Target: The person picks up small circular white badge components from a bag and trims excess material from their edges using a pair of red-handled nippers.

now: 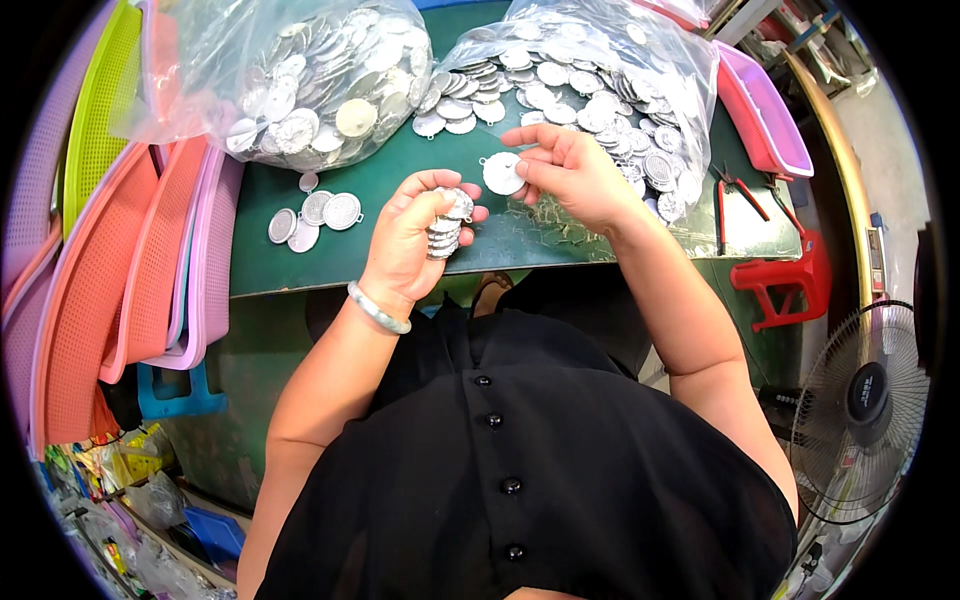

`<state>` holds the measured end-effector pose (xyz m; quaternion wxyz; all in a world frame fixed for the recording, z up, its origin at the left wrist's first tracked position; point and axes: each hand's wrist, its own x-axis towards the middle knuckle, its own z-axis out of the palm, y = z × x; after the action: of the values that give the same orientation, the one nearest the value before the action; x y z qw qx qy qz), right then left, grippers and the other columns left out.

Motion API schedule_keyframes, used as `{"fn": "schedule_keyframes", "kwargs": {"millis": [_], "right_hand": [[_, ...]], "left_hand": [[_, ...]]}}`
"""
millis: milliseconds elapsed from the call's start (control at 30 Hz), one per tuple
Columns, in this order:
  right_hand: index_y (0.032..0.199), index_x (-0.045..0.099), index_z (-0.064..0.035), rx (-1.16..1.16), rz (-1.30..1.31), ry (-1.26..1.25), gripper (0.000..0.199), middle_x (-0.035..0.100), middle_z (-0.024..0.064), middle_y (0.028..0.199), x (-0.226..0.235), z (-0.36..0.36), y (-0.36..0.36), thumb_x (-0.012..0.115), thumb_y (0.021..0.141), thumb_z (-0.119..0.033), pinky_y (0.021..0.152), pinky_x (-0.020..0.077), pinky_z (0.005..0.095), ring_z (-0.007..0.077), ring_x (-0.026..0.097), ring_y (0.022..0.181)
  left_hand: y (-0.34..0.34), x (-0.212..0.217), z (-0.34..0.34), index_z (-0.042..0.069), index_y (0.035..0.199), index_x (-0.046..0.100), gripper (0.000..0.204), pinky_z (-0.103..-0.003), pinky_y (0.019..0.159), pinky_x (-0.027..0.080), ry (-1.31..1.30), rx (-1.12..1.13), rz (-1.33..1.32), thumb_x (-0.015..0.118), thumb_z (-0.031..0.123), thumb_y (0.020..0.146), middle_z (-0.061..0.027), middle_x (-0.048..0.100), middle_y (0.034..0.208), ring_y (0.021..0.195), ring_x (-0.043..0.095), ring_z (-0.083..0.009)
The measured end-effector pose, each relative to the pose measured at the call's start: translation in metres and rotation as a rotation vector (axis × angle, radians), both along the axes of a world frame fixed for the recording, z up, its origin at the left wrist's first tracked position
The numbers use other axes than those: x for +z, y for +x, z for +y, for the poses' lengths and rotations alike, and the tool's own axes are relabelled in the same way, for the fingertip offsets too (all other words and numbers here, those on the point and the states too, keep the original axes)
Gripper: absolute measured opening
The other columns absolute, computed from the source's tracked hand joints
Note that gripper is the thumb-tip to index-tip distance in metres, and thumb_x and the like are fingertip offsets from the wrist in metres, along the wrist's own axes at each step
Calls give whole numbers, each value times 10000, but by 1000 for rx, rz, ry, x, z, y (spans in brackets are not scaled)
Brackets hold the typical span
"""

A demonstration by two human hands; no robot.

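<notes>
Your green table (pixel 400 255) carries two clear bags of silver discs, one at eleven o'clock (pixel 310 80), one at one o'clock (pixel 600 90). Stacked plastic trays (pixel 110 270) stand at nine. Your left hand (pixel 410 240) clenches a stack of discs (pixel 447 225), perhaps a dozen. Your right hand (pixel 570 170) pinches a single disc (pixel 502 173) at its twelve o'clock. Four loose discs (pixel 315 215) lie at ten.

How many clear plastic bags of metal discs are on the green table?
2: one bag at the table's far left, the other bag at far right, behind the right hand. None seems hidden.
</notes>
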<state>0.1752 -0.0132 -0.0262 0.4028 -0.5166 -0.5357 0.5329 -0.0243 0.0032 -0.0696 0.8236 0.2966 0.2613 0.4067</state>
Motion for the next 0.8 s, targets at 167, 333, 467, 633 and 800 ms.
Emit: {"fn": "schedule_keyframes", "kwargs": {"millis": [167, 333, 467, 633, 800], "right_hand": [[1147, 460, 50, -12, 6, 38, 336, 604, 38, 794, 2, -6, -7, 505, 827, -43, 620, 437, 202, 66, 515, 647], [1208, 424, 5, 67, -454, 521, 408, 629, 114, 915, 1, -23, -33, 493, 806, 15, 753, 462, 266, 174, 609, 844], [1202, 444, -5, 117, -361, 624, 449, 613, 137, 996, 14, -31, -32, 527, 764, 48, 796, 459, 304, 213, 600, 937], [1123, 520, -37, -39, -298, 627, 349, 616, 110, 969, 9, -32, -3, 554, 777, -7, 671, 484, 289, 197, 610, 867], [1052, 555, -21, -83, -372, 611, 277, 629, 106, 893, 6, -40, 20, 557, 775, -14, 655, 483, 290, 218, 613, 803]], "left_hand": [[1, 1, -2, 22, 1034, 480, 236, -270, 561, 484, -24, -39, -12, 507, 174, 855, -151, 576, 950, 776, 596, -226], [4, 5, -1, 37, 988, 510, 226, -251, 529, 490, -16, -33, -66, 526, 229, 869, -90, 594, 865, 710, 602, -181], [-4, 20, -7, 45, 993, 524, 167, -242, 513, 492, -14, -25, -6, 539, 61, 828, -87, 598, 884, 714, 604, -175], [-34, 98, -8, 19, 999, 520, 211, -250, 512, 494, 314, 72, 78, 508, -16, 791, -141, 591, 927, 735, 610, -200], [-61, 207, 8, -7, 1042, 512, 272, -254, 569, 506, 1054, 536, 235, 540, -19, 772, -152, 581, 961, 758, 589, -180]]}}
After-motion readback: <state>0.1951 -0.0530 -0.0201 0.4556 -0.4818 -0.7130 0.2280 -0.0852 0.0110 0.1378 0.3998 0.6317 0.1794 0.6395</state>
